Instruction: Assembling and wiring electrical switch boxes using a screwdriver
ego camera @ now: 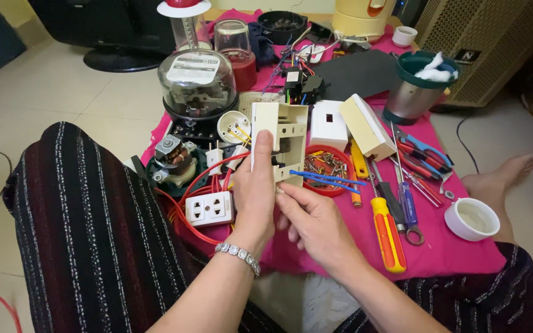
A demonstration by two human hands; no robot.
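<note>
A bright pink cloth (451,246) lies spread on a pale tiled floor (50,98), crowded with parts: a glass-domed meter (197,83), a small motor (177,159), a white double socket (210,208) on red wires, a red dish of screws (328,168), screwdrivers (388,231), pliers (424,154), and a white cup (471,218). A fan base stands at the back. The person sits on the floor with knees in dark striped fabric. The left hand (254,191) grips a cream plastic switch box (280,139), held upright above the cloth, thumb along its front. The right hand (313,219), just below the box, pinches blue tweezers (325,179) that point right, over the dish.
</note>
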